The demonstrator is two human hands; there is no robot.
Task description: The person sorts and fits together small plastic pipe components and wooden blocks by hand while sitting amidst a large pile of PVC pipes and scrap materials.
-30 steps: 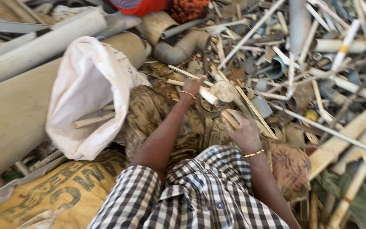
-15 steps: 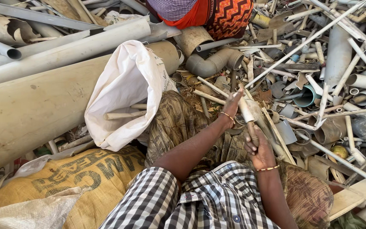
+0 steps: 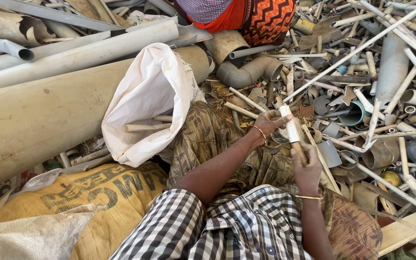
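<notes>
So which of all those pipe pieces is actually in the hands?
The short whitish pipe, gripped low by the right hand and touched near its top by the left hand. The other pieces lie loose in the scrap pile.

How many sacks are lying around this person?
3: an open white sack against the big pipe, a yellow sack at lower left, a pale one in the corner. Others may be buried.
</notes>
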